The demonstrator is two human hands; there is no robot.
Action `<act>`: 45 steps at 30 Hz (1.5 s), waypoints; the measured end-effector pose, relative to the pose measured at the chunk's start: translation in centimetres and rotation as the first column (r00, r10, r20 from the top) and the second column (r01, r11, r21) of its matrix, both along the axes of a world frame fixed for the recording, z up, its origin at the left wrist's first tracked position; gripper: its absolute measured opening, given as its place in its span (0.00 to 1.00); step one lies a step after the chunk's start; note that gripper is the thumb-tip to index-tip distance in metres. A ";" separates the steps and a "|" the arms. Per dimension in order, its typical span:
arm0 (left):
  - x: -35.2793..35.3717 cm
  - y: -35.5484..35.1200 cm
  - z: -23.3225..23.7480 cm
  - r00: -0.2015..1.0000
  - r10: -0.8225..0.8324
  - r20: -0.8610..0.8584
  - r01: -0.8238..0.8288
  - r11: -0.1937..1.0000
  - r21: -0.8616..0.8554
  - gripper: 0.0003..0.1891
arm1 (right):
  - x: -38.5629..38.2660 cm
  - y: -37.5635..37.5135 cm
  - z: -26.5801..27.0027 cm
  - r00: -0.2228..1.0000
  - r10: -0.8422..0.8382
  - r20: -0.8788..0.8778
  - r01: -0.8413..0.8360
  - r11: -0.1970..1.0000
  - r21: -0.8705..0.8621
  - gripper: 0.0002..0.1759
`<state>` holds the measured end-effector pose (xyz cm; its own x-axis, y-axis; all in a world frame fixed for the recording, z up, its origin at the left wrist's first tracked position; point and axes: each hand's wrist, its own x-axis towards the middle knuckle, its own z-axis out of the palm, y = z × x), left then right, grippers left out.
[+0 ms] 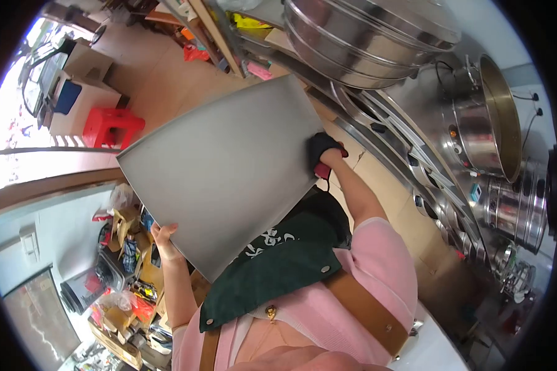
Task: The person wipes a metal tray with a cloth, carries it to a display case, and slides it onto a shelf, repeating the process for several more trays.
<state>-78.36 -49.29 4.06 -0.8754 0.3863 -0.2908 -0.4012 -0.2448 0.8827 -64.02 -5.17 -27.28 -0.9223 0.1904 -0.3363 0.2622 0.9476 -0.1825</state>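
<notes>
A large grey metal sheet (223, 167) with thin raised edges fills the middle of the view, tilted in front of my chest. My left hand (165, 241) grips its near left edge, thumb on top and the other fingers mostly hidden beneath. At the opposite side, my right hand (328, 154) is closed on the right edge, covered by a dark mitt or cloth (319, 148) with red parts. Below the sheet shows my dark green apron (272, 278) with white lettering and brown straps, overlapped by the sheet's near corner.
Large stainless steel pots (365, 37) stand on shelving along the right, with a wide steel pot (495, 117) farther over. A red stool (111, 127) and cardboard boxes (83, 99) are at upper left. Cluttered shelves (130, 290) with bags and tools line the lower left.
</notes>
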 end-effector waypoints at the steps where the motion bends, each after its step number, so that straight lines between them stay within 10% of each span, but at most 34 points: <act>1: -0.3 0.8 0.2 1.000 0.011 0.016 -0.010 1.000 -0.023 0.17 | 0.7 -0.6 -0.8 0.991 -0.087 -0.098 0.084 0.996 -0.032 0.16; 6: 0.1 5.3 2.1 0.997 0.081 0.001 -0.080 0.991 -0.110 0.16 | 0.5 -7.2 5.7 0.946 -0.295 -0.133 0.267 0.944 -0.191 0.19; 10: -0.1 6.3 1.5 0.994 0.104 0.015 -0.099 0.977 -0.190 0.17 | -0.6 -12.9 7.3 0.988 -0.125 0.092 0.139 0.976 -0.167 0.17; 14: -0.4 6.2 -0.2 0.988 0.132 0.084 -0.111 0.969 -0.219 0.22 | -1.1 -16.8 11.4 0.863 -0.066 -0.501 -0.214 0.851 -0.480 0.16; 17: -0.3 6.5 -0.9 0.976 0.177 0.128 -0.147 0.966 -0.214 0.23 | -1.7 -16.8 12.9 0.857 -0.227 -0.463 -0.351 0.401 -0.846 0.14; 22: 0.2 6.7 -1.9 0.940 0.199 0.276 -0.170 0.977 -0.125 0.26 | -1.5 -10.5 19.7 0.979 0.027 0.200 0.202 -0.163 -0.966 0.12; 24: 0.5 6.8 -2.1 0.909 0.262 0.323 -0.237 0.965 -0.115 0.27 | 0.0 -6.7 21.6 0.988 0.130 0.088 0.074 0.111 -0.991 0.14; 29: 0.0 6.2 -1.9 0.844 0.397 0.360 -0.379 0.917 -0.124 0.28 | 5.2 -1.3 22.6 0.936 -0.347 0.052 0.041 -0.040 -0.998 0.21; 32: -0.8 5.3 -2.6 0.811 0.468 0.350 -0.448 0.883 -0.142 0.28 | 4.3 0.1 26.1 0.986 -0.152 -0.071 0.054 0.691 -0.721 0.22; 34: -1.1 4.8 -3.4 0.810 0.494 0.316 -0.483 0.867 -0.119 0.27 | 3.3 0.0 25.6 0.987 -0.014 -0.157 -0.057 0.896 -0.440 0.21; 37: -1.1 5.4 -3.2 0.774 0.555 0.305 -0.555 0.826 -0.097 0.26 | 2.0 -2.1 22.6 0.955 -0.227 -0.192 0.018 0.689 -0.725 0.18; 39: -1.1 6.2 -2.3 0.753 0.605 0.260 -0.602 0.792 -0.100 0.26 | 0.4 -3.8 20.7 0.843 -0.501 0.194 0.228 0.007 -0.974 0.22; 41: -1.4 5.9 -1.2 0.734 0.629 0.255 -0.637 0.768 -0.065 0.26 | -2.3 -4.0 21.5 0.924 -0.295 -0.243 -0.056 0.526 -0.849 0.22; 45: -2.8 3.1 -1.2 0.725 0.636 0.262 -0.650 0.759 -0.041 0.26 | -7.5 -5.3 21.5 0.853 0.102 -0.512 -0.365 0.817 -0.447 0.19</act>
